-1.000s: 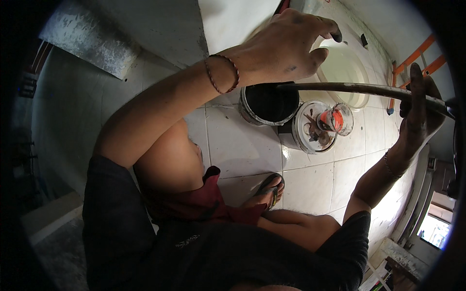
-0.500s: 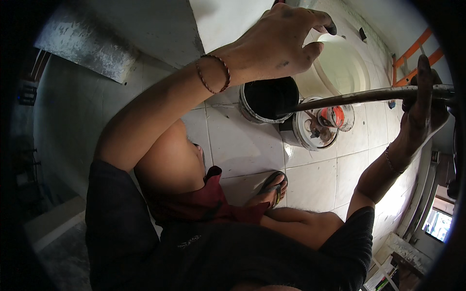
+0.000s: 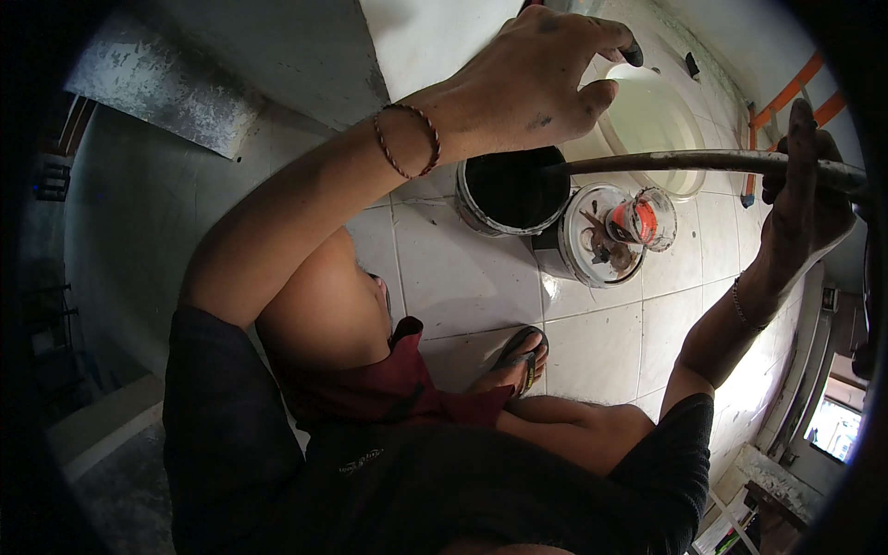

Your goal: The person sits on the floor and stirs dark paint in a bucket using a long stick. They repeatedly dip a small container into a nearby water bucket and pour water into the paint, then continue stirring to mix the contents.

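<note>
My right hand (image 3: 807, 199), fingers darkened with stains, is closed round a long dark stick (image 3: 680, 162). From there the stick runs leftward to a bucket (image 3: 470, 217) of black liquid (image 3: 516, 188), where its far end is lost in the black. My left hand (image 3: 555, 74) hovers above and beyond that bucket, back of the hand up. Its thumb and forefinger are apart with nothing between them; the other fingers are mostly hidden. Dark smudges mark its fingertip and the thumb base.
Beside the black bucket stands a lidded pail (image 3: 578, 264), with a red-marked clear cup (image 3: 636, 222) on its stained lid. Behind is a round tub (image 3: 689, 148) of pale liquid. An orange frame (image 3: 791, 97) leans at far right. My sandalled foot (image 3: 520, 361) rests on the tiles (image 3: 472, 277).
The stick's middle has risen slightly and shifted away from me, uncovering more of the cup and lid. My right hand has barely moved; the left stays in place.
</note>
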`<act>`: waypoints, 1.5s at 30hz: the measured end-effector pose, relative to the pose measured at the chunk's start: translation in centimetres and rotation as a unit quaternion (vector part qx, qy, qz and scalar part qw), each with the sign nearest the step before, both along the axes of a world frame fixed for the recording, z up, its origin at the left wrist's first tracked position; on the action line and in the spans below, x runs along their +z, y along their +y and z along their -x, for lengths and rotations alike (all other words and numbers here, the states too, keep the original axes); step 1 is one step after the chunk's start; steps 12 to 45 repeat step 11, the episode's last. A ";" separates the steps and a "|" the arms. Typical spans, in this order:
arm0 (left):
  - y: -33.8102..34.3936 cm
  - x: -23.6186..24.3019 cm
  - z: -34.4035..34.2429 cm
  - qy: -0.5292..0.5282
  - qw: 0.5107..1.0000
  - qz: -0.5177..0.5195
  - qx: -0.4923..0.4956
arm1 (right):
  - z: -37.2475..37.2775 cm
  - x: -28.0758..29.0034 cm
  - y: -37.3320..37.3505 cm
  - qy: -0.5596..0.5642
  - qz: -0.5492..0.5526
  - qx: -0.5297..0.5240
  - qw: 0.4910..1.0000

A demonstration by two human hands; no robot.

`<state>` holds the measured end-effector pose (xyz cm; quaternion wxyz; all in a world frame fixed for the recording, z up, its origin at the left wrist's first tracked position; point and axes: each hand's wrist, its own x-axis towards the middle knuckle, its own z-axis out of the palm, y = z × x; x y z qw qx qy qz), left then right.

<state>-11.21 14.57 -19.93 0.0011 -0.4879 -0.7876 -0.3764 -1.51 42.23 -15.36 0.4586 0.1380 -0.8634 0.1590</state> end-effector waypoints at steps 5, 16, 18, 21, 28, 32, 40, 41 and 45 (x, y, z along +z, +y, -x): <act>1.2 -1.1 1.3 -0.008 0.999 0.029 0.021 | -0.2 0.0 -0.4 -0.010 0.032 -0.002 0.999; 0.8 -1.0 1.1 -0.016 1.000 0.017 0.014 | 0.1 0.0 -0.7 -0.002 0.056 -0.005 0.998; 0.8 -1.0 1.1 -0.016 1.000 0.017 0.014 | 0.1 0.0 -0.7 -0.002 0.056 -0.005 0.998; 0.8 -1.0 1.1 -0.016 1.000 0.017 0.014 | 0.1 0.0 -0.7 -0.002 0.056 -0.005 0.998; 0.8 -1.0 1.1 -0.016 1.000 0.017 0.014 | 0.1 0.0 -0.7 -0.002 0.056 -0.005 0.998; 0.8 -1.0 1.1 -0.016 1.000 0.017 0.014 | 0.1 0.0 -0.7 -0.002 0.056 -0.005 0.998; 0.8 -1.0 1.1 -0.016 1.000 0.017 0.014 | 0.1 0.0 -0.7 -0.002 0.056 -0.005 0.998; 0.8 -1.0 1.1 -0.016 1.000 0.017 0.014 | 0.1 0.0 -0.7 -0.002 0.056 -0.005 0.998; 0.8 -1.0 1.1 -0.016 1.000 0.017 0.014 | 0.1 0.0 -0.7 -0.002 0.056 -0.005 0.998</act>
